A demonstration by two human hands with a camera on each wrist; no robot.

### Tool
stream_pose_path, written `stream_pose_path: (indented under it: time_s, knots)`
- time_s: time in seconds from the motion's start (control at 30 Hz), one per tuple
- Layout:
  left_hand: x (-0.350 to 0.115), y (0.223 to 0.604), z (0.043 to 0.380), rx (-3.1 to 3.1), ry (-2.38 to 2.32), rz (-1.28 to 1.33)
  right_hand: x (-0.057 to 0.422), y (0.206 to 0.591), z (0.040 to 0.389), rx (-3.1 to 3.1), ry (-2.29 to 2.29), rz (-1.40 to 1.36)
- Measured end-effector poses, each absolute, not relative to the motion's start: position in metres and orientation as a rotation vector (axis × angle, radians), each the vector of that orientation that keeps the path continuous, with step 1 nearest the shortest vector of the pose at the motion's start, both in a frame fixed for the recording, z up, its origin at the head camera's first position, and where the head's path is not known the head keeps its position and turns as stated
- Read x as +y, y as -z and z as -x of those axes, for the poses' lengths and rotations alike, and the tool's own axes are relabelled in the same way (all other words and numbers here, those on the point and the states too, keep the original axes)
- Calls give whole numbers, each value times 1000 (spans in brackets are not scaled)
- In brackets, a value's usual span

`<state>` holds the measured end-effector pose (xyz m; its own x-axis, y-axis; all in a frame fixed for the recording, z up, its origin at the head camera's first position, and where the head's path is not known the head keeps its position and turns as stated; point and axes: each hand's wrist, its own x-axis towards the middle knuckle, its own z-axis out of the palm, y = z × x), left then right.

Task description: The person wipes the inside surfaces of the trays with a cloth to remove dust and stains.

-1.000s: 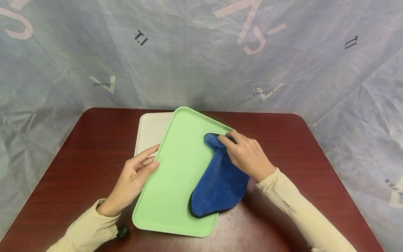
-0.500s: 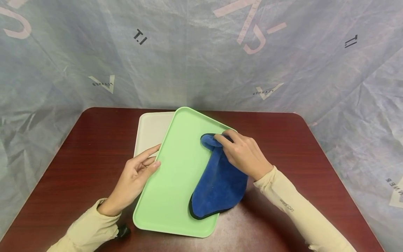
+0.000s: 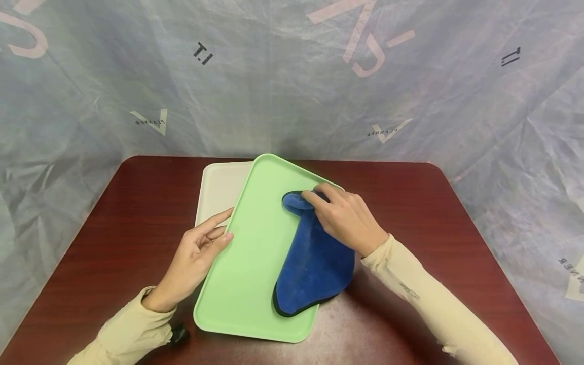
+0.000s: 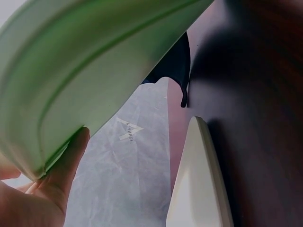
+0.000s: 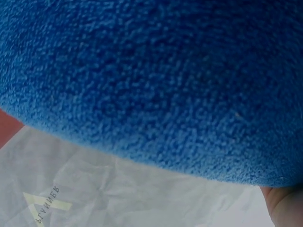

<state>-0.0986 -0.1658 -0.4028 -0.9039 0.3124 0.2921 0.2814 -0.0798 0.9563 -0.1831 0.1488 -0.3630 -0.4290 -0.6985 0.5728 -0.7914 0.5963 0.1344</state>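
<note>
A light green tray is held tilted above the table, its left edge gripped by my left hand with the thumb on the rim. From below, the left wrist view shows the tray's underside and the fingers at its edge. My right hand pinches a bunched corner of a blue cloth with dark edging against the tray's upper right part. The rest of the cloth hangs down over the tray's right edge. Blue pile of the cloth fills most of the right wrist view.
Behind the green tray a white tray lies on the dark red table, partly covered in the head view. Grey printed sheeting hangs behind and at both sides of the table.
My right hand has slid left and slightly up across the green tray, taking the cloth's bunched corner along. The left hand and the tray have stayed nearly still.
</note>
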Motion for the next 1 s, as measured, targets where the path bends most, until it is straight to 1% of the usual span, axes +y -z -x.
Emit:
stream_pose_path:
  time_s: [1.0]
  knots:
    - [-162, 403, 101, 2114, -2195, -690, 108, 349, 189, -2141, -204, -1107]
